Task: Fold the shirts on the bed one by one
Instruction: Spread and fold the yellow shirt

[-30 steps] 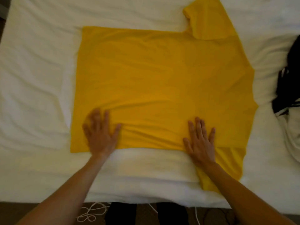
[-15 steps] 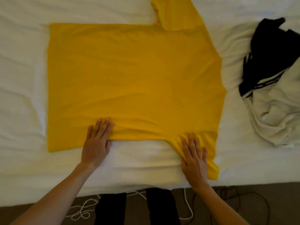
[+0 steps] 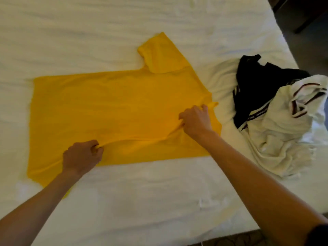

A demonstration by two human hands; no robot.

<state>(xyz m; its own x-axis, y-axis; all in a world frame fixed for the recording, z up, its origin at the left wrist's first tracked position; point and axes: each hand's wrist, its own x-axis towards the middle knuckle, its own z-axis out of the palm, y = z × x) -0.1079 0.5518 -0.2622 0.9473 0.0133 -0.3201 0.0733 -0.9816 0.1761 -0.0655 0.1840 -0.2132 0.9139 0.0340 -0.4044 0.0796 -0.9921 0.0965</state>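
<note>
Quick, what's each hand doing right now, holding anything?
Left hand: closed, pinching a fold of the yellow shirt.
Right hand: closed, gripping the yellow shirt near its collar end.

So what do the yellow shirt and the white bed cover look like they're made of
Yellow shirt: thin matte knit, probably cotton jersey; it bunches into soft ridges where the hands pinch it. White bed cover: smooth woven sheeting, faintly lustrous, with fine shallow creases; fibre unclear.

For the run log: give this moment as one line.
left hand: pinches yellow shirt | right hand: pinches shirt | unfolded pile: right
</note>
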